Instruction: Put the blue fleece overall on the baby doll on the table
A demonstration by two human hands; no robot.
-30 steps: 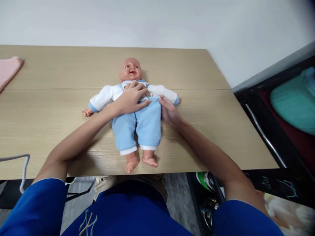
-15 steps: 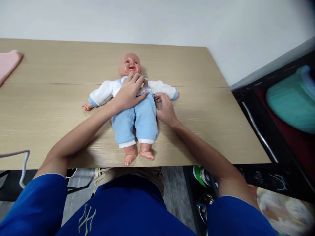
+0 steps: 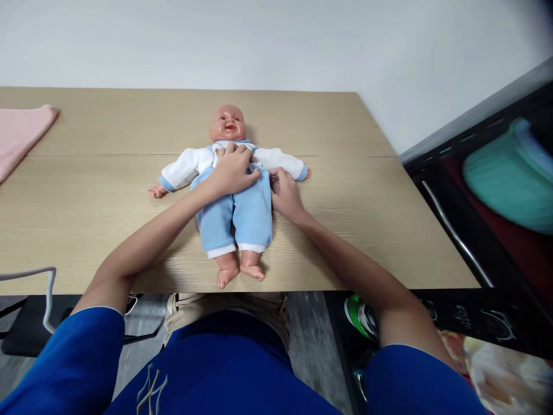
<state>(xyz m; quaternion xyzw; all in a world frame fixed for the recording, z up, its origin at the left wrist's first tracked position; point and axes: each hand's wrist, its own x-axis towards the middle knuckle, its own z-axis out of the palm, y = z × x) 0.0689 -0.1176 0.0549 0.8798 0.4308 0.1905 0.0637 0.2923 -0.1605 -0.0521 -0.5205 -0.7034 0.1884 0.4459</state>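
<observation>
A baby doll [image 3: 227, 122] in a white top and light blue trousers [image 3: 242, 214] lies on its back on the wooden table [image 3: 345, 190], feet toward me. My left hand [image 3: 231, 170] lies palm down on the doll's chest, fingers curled over the bib. My right hand [image 3: 283, 193] rests against the doll's side at the waist, fingers curled onto the edge of the blue cloth under the doll's outstretched arm.
A pink cloth [image 3: 19, 138] lies at the table's far left. A white wire hanger [image 3: 43, 288] sticks in at the near left edge. To the right stands a dark rack [image 3: 466, 230] holding a teal item [image 3: 510, 178]. A white wall rises behind the table.
My left hand slid up from the waistband onto the doll's chest. My right hand moved in closer along the doll's side. The view shifted slightly; the doll stays put.
</observation>
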